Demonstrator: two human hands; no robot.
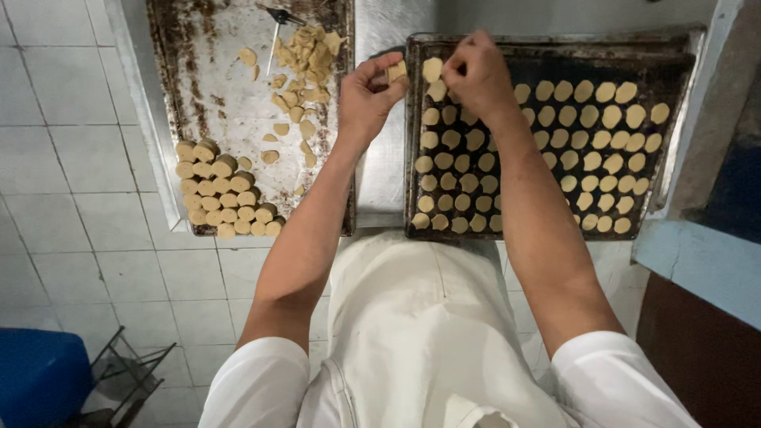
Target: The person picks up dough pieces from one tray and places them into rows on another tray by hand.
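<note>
My left hand [366, 97] holds a short stack of pale dough discs [395, 71] between thumb and fingers, just left of the dark baking tray [555, 47]. Over that tray's far left corner, my right hand [476, 75] pinches one dough disc [433, 69] at its fingertips. Rows of round dough discs [590, 135] cover most of the tray. A second, worn tray [222, 79] on the left carries a block of stacked dough rolls [224, 192] and a loose heap of cut pieces [305, 59].
A thin metal tool [276, 24] lies at the far end of the worn tray. Both trays rest on a steel table [380, 174]. A blue ledge [697, 254] stands at right. A blue stool [40, 376] and a wire rack [127, 368] stand on the white tiled floor.
</note>
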